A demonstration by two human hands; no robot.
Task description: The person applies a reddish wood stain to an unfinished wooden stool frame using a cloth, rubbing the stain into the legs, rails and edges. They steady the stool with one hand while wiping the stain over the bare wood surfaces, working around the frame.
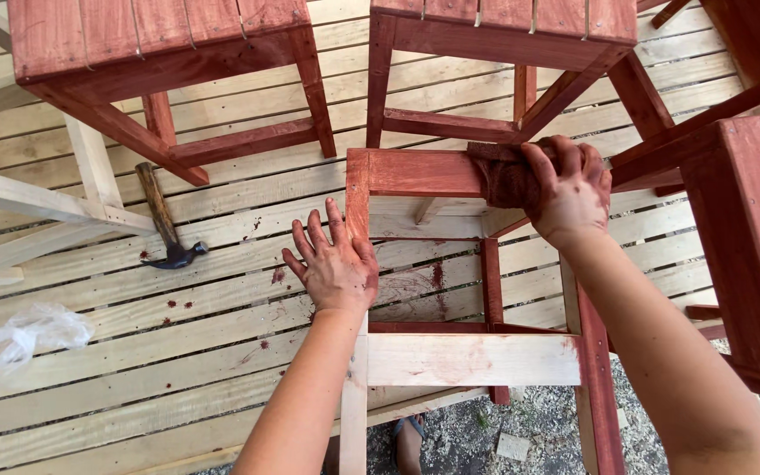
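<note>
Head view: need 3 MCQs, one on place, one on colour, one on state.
1. Where does the wooden-handled claw hammer lie?
A. on the slatted wooden platform, left of the left hand
B. on a stool seat
C. in the right hand

2. What colour is the bottom rail of the half-stained wooden stool frame?
A. red-brown
B. bare pale wood
C. black

3. What is the right hand doing?
A. hanging free
B. gripping the hammer
C. pressing a stain-soaked rag on the frame's far rail

A: it rests on slats. B: no stain there. C: rag under the fingers.
</note>
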